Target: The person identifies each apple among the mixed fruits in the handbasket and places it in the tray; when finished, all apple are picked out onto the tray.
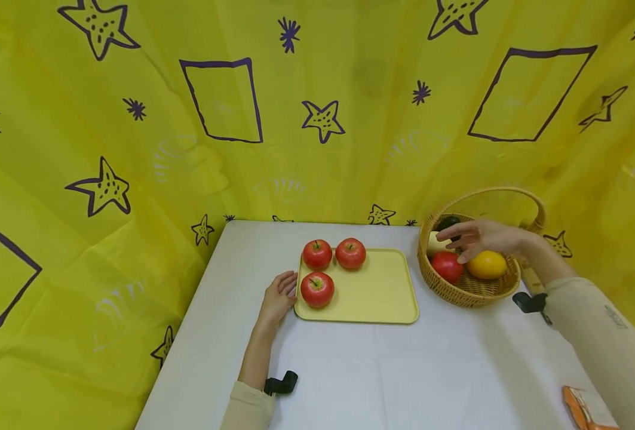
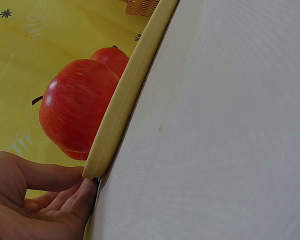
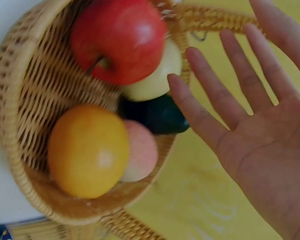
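My left hand (image 1: 278, 298) rests at the left edge of a pale yellow tray (image 1: 371, 292). Its thumb and fingertips touch the rim, as the left wrist view shows up close. Three red apples sit toward the tray's left side: a front apple (image 1: 317, 290), a back-left apple (image 1: 317, 254) and another apple (image 1: 350, 254). Over a wicker basket (image 1: 451, 294) hovers my right hand (image 1: 481, 237), fingers spread and holding nothing. The basket contains a red apple (image 3: 119, 42), an orange-yellow fruit (image 3: 88, 151), a pinkish fruit (image 3: 141, 152), a pale fruit (image 3: 157, 75) and a dark green one (image 3: 162, 114).
An arched handle (image 1: 502, 190) rises over the basket. Beside the basket, partly under the right forearm, lies a slatted wooden item (image 1: 532, 279). An orange-and-white packet (image 1: 591, 409) is near the lower right. Yellow patterned cloth (image 1: 317, 167) hangs behind the white table (image 1: 339, 364).
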A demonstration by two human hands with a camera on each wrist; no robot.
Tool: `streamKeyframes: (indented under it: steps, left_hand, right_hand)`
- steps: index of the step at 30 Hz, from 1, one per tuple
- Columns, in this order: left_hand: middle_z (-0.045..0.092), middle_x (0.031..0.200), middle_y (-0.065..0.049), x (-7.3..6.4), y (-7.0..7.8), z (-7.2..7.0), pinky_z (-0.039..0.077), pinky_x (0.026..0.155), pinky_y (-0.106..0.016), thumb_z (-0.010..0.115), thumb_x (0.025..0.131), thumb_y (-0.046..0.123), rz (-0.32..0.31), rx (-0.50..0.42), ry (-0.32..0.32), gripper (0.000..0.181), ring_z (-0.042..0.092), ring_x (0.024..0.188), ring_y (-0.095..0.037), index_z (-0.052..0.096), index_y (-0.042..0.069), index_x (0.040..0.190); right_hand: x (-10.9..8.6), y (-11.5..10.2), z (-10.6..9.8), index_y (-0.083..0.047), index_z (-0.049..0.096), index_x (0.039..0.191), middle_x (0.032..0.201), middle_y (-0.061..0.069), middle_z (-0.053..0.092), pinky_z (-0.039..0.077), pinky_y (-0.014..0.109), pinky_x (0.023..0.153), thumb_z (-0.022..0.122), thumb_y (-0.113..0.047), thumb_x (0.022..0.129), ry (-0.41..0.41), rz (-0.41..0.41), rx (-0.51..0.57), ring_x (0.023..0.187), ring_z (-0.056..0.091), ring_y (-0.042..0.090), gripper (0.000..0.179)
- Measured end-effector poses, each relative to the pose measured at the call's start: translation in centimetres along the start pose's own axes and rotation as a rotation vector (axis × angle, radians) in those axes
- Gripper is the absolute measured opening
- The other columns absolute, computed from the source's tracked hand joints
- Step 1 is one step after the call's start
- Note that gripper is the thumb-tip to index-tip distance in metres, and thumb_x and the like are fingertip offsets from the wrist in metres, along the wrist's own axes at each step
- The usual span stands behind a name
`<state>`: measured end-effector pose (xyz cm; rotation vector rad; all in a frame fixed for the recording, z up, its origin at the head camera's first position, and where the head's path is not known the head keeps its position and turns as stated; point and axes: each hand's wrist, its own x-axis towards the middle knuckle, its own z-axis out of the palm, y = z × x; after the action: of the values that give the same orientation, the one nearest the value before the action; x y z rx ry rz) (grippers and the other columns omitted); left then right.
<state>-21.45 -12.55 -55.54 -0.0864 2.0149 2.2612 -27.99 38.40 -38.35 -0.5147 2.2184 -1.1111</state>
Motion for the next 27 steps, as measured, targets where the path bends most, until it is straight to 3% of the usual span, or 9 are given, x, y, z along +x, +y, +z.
streamKeyframes:
  steps: [6, 12, 17, 22, 27]
  left_hand:
    - [0.043, 0.158, -0.028, -0.1, 0.1, -0.1, 0.037, 0.121, -0.046, 0.046, 0.082, -0.029, 0.001, 0.002, -0.005, 0.076, 0.040, 0.149, -0.039, 0.037, -0.008, 0.155]
    - [0.042, 0.158, -0.029, -0.2, 0.1, 0.0, 0.036, 0.122, -0.046, 0.045, 0.082, -0.030, 0.003, -0.013, -0.011, 0.076, 0.039, 0.149, -0.040, 0.036, -0.008, 0.155]
    - [0.043, 0.158, -0.028, 0.0, 0.1, -0.1, 0.037, 0.122, -0.045, 0.045, 0.083, -0.030, 0.005, -0.009, -0.008, 0.076, 0.040, 0.149, -0.038, 0.037, -0.007, 0.155]
    - [0.043, 0.158, -0.026, 0.1, 0.2, -0.2, 0.038, 0.122, -0.044, 0.046, 0.083, -0.030, 0.003, -0.013, -0.006, 0.076, 0.041, 0.149, -0.037, 0.038, -0.006, 0.155]
    - [0.044, 0.158, -0.026, 0.0, 0.2, -0.2, 0.039, 0.121, -0.044, 0.048, 0.083, -0.030, -0.007, -0.006, -0.005, 0.076, 0.041, 0.149, -0.038, 0.038, -0.006, 0.155]
  right_hand:
    - [0.9, 2.1, -0.7, 0.002, 0.047, 0.152, 0.161, 0.032, 0.035, 0.053, 0.025, 0.103, 0.075, -0.003, 0.090, -0.049, -0.012, 0.048, 0.147, 0.028, 0.060, 0.068]
    - [1.9, 4.0, -1.0, 0.002, 0.045, 0.153, 0.164, 0.027, 0.033, 0.048, 0.023, 0.107, 0.073, -0.001, 0.091, -0.117, -0.013, 0.081, 0.150, 0.020, 0.060, 0.068]
    - [2.7, 4.1, -0.7, 0.000, 0.050, 0.152, 0.161, 0.023, 0.041, 0.049, 0.032, 0.110, 0.076, -0.002, 0.087, -0.127, 0.002, 0.026, 0.147, 0.028, 0.060, 0.070]
    - [3.2, 4.0, -0.2, -0.009, 0.064, 0.144, 0.155, 0.023, 0.050, 0.052, 0.036, 0.102, 0.079, 0.001, 0.078, -0.062, 0.073, -0.079, 0.139, 0.043, 0.048, 0.068]
    - [3.4, 4.1, 0.4, -0.020, 0.072, 0.135, 0.148, 0.018, 0.058, 0.048, 0.042, 0.105, 0.086, -0.007, 0.074, 0.036, 0.105, -0.221, 0.138, 0.045, 0.043, 0.064]
